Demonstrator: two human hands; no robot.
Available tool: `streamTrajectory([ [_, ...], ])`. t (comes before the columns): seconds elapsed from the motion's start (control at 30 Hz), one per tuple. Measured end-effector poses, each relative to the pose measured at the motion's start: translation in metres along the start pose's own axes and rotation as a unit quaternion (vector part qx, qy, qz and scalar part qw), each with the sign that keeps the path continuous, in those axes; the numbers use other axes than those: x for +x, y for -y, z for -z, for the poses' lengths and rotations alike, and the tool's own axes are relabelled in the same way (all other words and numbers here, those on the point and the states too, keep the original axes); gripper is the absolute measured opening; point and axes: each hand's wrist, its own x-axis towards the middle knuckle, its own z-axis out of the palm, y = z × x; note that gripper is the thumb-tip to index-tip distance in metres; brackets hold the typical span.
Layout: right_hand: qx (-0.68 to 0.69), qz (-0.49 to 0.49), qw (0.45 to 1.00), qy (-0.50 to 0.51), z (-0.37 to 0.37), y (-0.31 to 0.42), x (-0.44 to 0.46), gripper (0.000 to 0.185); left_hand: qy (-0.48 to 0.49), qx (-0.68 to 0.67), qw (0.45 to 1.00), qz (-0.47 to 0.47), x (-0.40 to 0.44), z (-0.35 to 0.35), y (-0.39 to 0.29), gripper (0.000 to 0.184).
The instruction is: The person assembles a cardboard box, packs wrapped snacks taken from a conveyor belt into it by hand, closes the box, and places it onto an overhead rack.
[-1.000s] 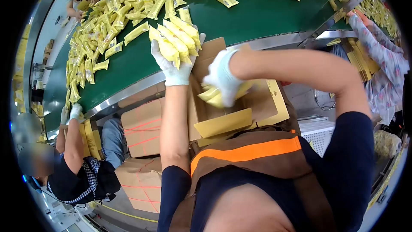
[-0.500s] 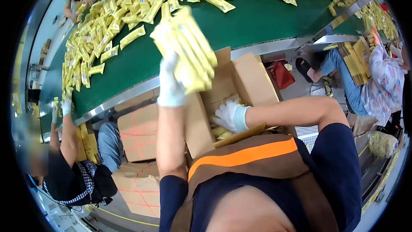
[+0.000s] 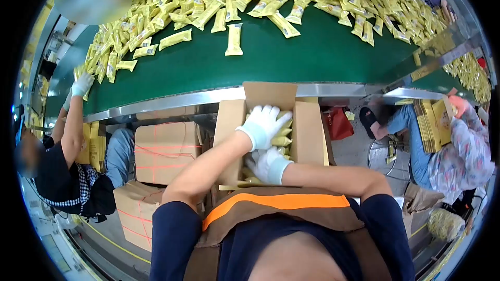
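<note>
Both hands are down in an open brown box in the middle of the frame. They wear white gloves. The left hand is on top of the yellow packets in the box. Its fingers are a bit spread and point up and to the right. The right hand is just below it, near the low edge of the box. Its fingers point left and are partly hidden, so I cannot tell if they hold a packet.

The box sits just below the metal edge of a big green desk. A big pile of yellow packets lies across the top of the frame. One lone packet lies on the green part, above the box.

Two brown boxes with red string are at the lower left. A red bag is on the floor, right of the open box.
</note>
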Motion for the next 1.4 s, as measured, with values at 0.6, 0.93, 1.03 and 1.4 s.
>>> streamTrajectory([
  [0.6, 0.533, 0.191, 0.819, -0.09, 0.135, -0.119, -0.049, 0.031, 0.067, -0.373, 0.916, -0.131, -0.016, 0.026, 0.061, 0.062],
  [0.93, 0.418, -0.441, 0.647, -0.461, 0.086, -0.53, 0.001, 0.113, -0.328, -0.132, 0.678, 0.644, -0.02, 0.0, 0.367, 0.089],
  [1.03, 0.352, -0.459, 0.682, -0.447, 0.137, -0.469, 0.075, 0.11, -0.332, -0.162, 0.72, 0.588, 0.024, 0.003, 0.384, 0.084],
  [1.4, 0.21, -0.011, 0.919, -0.332, 0.184, -0.324, 0.109, 0.078, -0.352, -0.186, 0.861, 0.316, 0.055, 0.0, 0.264, 0.062],
])
